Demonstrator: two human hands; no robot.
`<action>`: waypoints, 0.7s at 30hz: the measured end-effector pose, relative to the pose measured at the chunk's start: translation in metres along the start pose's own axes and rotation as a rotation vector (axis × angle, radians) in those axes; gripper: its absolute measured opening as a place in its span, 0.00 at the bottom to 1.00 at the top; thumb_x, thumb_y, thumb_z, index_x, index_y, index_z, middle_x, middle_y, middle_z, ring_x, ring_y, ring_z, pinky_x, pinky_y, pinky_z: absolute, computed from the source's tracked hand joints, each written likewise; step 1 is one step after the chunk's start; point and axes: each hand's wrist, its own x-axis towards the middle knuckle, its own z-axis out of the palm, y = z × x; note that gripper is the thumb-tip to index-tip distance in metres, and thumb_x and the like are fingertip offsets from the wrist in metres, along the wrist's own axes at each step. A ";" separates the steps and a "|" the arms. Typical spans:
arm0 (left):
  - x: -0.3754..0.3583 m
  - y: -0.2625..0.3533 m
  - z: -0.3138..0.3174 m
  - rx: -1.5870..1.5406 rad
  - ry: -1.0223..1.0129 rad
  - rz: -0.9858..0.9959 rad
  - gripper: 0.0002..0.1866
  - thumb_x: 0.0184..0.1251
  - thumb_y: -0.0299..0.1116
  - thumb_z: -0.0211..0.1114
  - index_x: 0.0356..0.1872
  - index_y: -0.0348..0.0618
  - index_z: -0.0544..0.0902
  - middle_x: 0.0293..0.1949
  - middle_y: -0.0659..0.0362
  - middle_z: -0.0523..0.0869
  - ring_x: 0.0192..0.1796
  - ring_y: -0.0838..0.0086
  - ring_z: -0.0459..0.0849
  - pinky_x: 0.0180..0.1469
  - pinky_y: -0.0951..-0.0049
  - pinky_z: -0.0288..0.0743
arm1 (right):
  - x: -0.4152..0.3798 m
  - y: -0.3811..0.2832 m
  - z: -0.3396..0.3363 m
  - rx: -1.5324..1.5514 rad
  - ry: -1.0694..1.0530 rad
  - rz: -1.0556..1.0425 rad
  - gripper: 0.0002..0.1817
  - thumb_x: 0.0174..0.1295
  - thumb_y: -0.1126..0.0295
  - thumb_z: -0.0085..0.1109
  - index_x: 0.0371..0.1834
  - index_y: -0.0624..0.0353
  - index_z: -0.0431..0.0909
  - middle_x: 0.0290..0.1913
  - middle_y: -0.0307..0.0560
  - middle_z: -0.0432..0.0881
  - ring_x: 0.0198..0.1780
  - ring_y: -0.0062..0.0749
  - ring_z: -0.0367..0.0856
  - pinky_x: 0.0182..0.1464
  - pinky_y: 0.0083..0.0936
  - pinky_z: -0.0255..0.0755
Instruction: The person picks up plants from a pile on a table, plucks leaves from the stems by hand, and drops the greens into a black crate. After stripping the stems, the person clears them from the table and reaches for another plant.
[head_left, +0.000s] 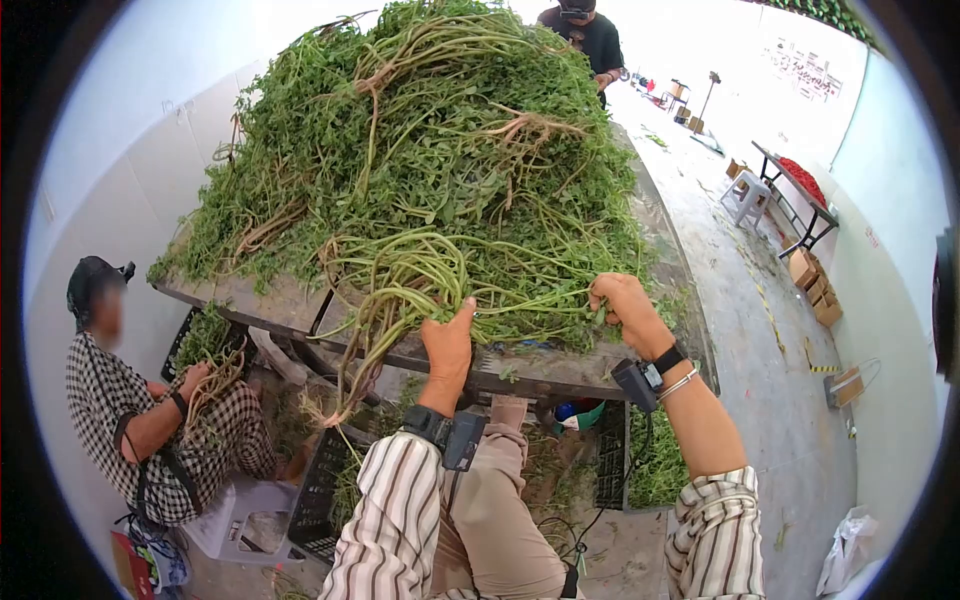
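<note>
A bunch of long green stems [415, 262] with leafy ends lies at the near edge of the table, its pale root ends [335, 412] hanging over the side. My left hand [450, 345] is closed around these stems, thumb pointing up. To the right, my right hand [622, 308] has its fingers curled and pinched on the leafy stems, with some green leaf showing below the fingertips. Thin stems stretch between the two hands. Behind them rises a large heap of leafy green plants [430, 150], with several tangled roots on top.
At the left, a seated person [150, 400] holds a bunch of stems by a black crate [200, 345]. Another person [590, 45] stands beyond the heap. Black crates of greens [655, 460] stand below the table [250, 303]. A stool [748, 195] and cardboard boxes [815, 285] are at the right.
</note>
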 end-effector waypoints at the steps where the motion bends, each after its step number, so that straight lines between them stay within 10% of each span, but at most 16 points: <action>1: 0.002 0.000 -0.001 0.002 0.000 -0.004 0.13 0.56 0.32 0.67 0.33 0.30 0.79 0.28 0.63 0.78 0.28 0.80 0.69 0.31 0.70 0.65 | 0.007 0.008 -0.009 0.000 0.000 0.005 0.09 0.52 0.67 0.46 0.18 0.56 0.68 0.22 0.35 0.70 0.24 0.18 0.60 0.23 0.18 0.51; 3: 0.005 0.000 -0.002 -0.051 0.005 0.024 0.14 0.56 0.33 0.67 0.32 0.30 0.79 0.27 0.63 0.78 0.28 0.79 0.69 0.31 0.69 0.65 | 0.020 0.024 -0.035 -0.492 0.141 -0.677 0.10 0.55 0.66 0.44 0.18 0.56 0.67 0.22 0.34 0.68 0.24 0.18 0.59 0.23 0.18 0.51; 4: 0.005 0.000 -0.003 -0.050 0.007 0.019 0.14 0.56 0.33 0.67 0.32 0.30 0.79 0.27 0.63 0.78 0.28 0.79 0.69 0.31 0.69 0.65 | 0.020 0.024 -0.045 -0.492 0.138 -0.673 0.10 0.55 0.66 0.44 0.18 0.56 0.67 0.22 0.34 0.68 0.24 0.18 0.59 0.23 0.18 0.51; 6: 0.006 0.001 -0.001 -0.007 0.036 0.036 0.15 0.56 0.34 0.67 0.32 0.29 0.78 0.28 0.62 0.78 0.28 0.78 0.68 0.31 0.68 0.65 | 0.004 -0.005 -0.052 0.099 0.216 -0.026 0.08 0.55 0.68 0.46 0.20 0.57 0.65 0.22 0.36 0.66 0.24 0.22 0.60 0.24 0.22 0.55; 15: -0.002 0.012 0.001 0.057 0.050 -0.018 0.18 0.55 0.37 0.68 0.36 0.28 0.77 0.31 0.58 0.79 0.32 0.75 0.71 0.37 0.68 0.67 | -0.011 0.007 -0.042 -0.098 0.189 -0.097 0.07 0.56 0.68 0.48 0.26 0.59 0.70 0.20 0.35 0.64 0.24 0.20 0.61 0.27 0.23 0.58; 21: -0.003 0.008 0.002 0.032 0.056 -0.007 0.18 0.55 0.36 0.68 0.37 0.29 0.77 0.35 0.56 0.80 0.35 0.74 0.73 0.40 0.69 0.67 | -0.002 0.033 -0.023 -0.611 0.037 -0.310 0.14 0.50 0.69 0.56 0.38 0.63 0.77 0.32 0.52 0.79 0.34 0.42 0.77 0.40 0.32 0.71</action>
